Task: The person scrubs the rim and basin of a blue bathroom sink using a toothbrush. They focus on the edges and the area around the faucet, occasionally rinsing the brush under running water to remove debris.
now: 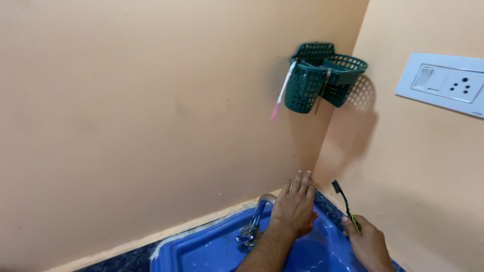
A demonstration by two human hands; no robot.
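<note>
At lower right of the frame, a black-and-green toothbrush [347,206] stands tilted, bristles up, its handle gripped in the closed right hand [369,244]. Just left, the left hand [295,204] lies flat, fingers extended together, holding nothing, beside the metal tap [253,225] over the blue sink [201,249]. A green wall basket [322,75] hangs at upper right.

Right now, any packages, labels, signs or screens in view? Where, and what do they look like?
No packages, signs or screens.
Switch plate: right wall, upper right; white rectangle with a rocker switch and a socket, faint small marking at its lower corner.
Toothbrush: in the right hand; black and green, no label discernible.
</note>
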